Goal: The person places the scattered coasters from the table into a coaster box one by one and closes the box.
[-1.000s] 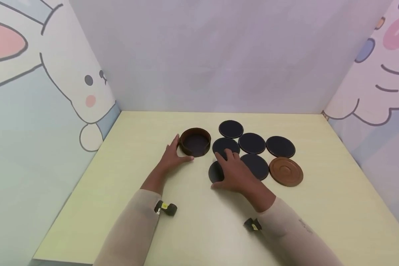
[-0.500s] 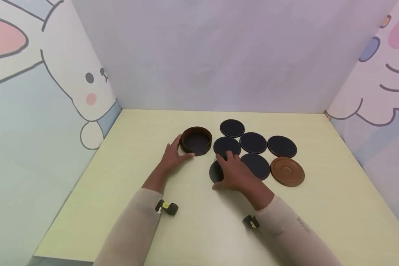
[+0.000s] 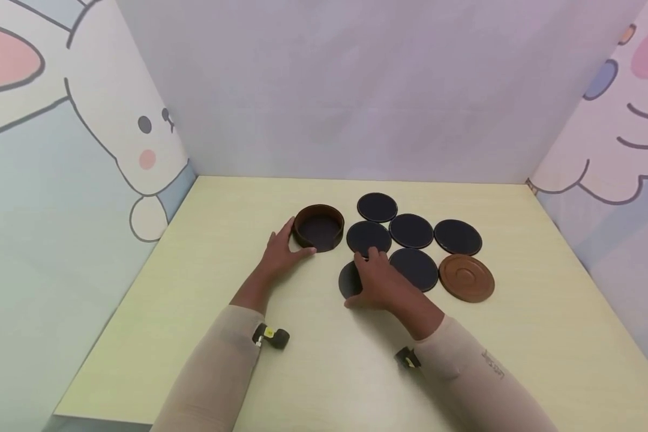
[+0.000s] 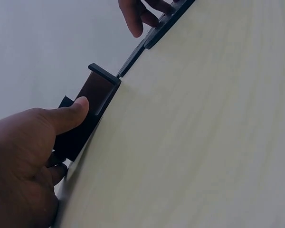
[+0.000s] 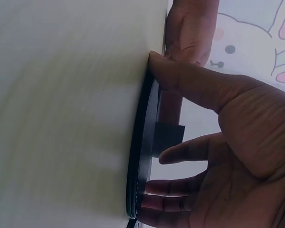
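Observation:
My left hand [image 3: 281,255] holds a round dark-brown coaster holder [image 3: 317,212] with a gap in its front wall. In the left wrist view the thumb lies over the holder [image 4: 98,90] at its opening, fingers behind it. With thumb at the near edge and fingers toward the far edge, my right hand [image 3: 380,281] spans a black round coaster [image 3: 348,282]. The right wrist view shows that coaster [image 5: 142,152] lying low at the table, thumb tip on its rim. Beside the right hand lie another black coaster [image 3: 414,270] and, just behind, one more [image 3: 368,237].
Farther back lie black coasters: one at the rear [image 3: 377,207], one in the middle [image 3: 411,230], one at the right [image 3: 458,237]. A brown ringed disc [image 3: 467,278] lies at the right end. The pale table [image 3: 194,360] meets walls at the back and sides.
The fingers of my right hand have drawn slightly inward over the coaster. The left hand and the holder keep their place; the head view has shifted a little.

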A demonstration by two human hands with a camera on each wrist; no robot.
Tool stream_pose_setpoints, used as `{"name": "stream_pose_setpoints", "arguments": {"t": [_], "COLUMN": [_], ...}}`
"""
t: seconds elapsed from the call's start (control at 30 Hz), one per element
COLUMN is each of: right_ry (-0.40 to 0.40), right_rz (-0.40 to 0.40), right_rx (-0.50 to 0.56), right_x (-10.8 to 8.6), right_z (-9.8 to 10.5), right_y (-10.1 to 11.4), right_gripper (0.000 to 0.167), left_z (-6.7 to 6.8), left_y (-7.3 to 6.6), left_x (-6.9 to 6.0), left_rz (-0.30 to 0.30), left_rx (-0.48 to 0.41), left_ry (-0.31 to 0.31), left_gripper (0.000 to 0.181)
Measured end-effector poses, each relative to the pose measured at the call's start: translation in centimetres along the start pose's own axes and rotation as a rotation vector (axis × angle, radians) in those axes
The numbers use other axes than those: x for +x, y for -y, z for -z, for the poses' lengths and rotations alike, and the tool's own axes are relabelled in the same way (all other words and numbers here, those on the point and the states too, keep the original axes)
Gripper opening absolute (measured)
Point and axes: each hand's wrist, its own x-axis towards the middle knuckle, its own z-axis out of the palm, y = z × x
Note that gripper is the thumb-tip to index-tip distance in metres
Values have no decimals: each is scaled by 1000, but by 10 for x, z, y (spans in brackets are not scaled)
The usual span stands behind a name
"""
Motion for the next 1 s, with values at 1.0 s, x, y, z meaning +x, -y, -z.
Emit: {"name": "stream_pose_setpoints", "arguments": {"t": [1.0], "right_ry": [-46], "right_rz": [26], "right_rx": [-169], "right_x": [6], "right_z": [0], "right_y": [9], "right_gripper": [94], "left_z": [1], "left_y": [2], "left_x": [0], "left_rz": [-18], "left_rx": [-16], "left_ry": [7], "left_gripper": [109]}}
